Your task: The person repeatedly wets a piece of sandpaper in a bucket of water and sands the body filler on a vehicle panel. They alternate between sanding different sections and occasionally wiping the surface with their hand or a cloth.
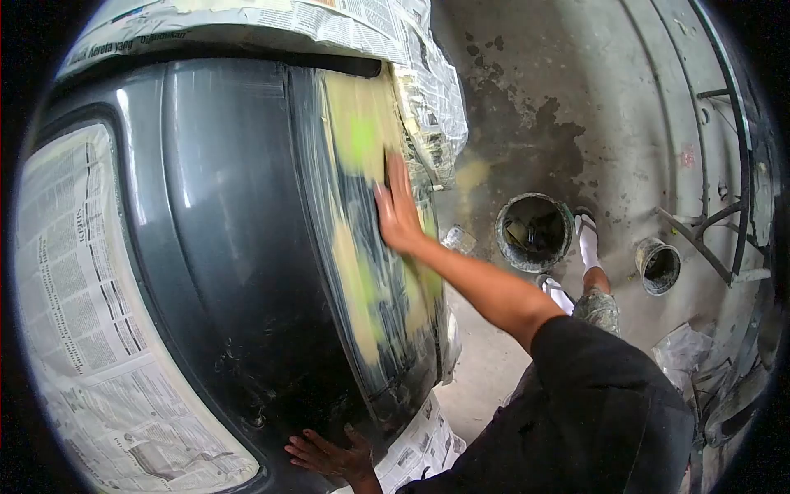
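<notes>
My right hand [397, 210] lies flat on the edge strip of a dark car panel [247, 222], its fingers stretched toward the top of the view. Whether anything thin is under that palm is hidden. Around it, the strip carries streaky wet smears and patches of yellow-green filler [360, 136], with more filler [355, 288] lower down. At the bottom of the view, my left hand [333, 457] rests palm down with fingers spread on the same panel, holding nothing visible. Wet marks show on the dark paint near it.
Newspaper masking covers the window [90, 329] at left, with more newspaper [362, 25] across the top. A large bucket [535, 263] stands by my feet, and a smaller bucket [658, 284] sits further right. Beyond are a crumpled plastic bag [683, 346] and a metal frame [745, 156].
</notes>
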Available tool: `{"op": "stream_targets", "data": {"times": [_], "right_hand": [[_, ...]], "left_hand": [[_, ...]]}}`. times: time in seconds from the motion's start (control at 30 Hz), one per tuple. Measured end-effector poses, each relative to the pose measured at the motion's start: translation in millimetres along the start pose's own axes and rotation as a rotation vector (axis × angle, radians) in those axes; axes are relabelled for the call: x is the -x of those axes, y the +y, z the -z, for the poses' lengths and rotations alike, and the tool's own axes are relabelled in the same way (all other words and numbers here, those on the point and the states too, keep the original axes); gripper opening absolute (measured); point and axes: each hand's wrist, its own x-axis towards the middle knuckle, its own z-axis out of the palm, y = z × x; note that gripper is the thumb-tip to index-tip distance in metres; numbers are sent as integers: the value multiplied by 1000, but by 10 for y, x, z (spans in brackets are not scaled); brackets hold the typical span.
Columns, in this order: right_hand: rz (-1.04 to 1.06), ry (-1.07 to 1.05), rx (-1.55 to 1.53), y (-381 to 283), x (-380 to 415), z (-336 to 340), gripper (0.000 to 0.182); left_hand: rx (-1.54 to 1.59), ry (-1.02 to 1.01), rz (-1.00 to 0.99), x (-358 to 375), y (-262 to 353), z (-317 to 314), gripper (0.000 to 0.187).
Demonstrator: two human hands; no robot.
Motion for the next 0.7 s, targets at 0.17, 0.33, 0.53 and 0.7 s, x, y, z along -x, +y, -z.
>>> {"op": "stream_targets", "data": {"times": [0.17, 0.33, 0.53, 0.7], "right_hand": [[-128, 102, -116, -32, -1343, -18, 67], [-56, -29, -85, 183, -111, 87, 67], [-115, 22, -150, 65, -935, 41, 66], [-101, 0, -170, 148, -880, 91, 66]], "left_hand": [[4, 1, -2, 34, -30, -46, 75], [8, 16, -1, 18, -20, -41, 76], [-23, -8, 5, 15, -13, -58, 77], [11, 48, 5, -10, -5, -56, 76]]}}
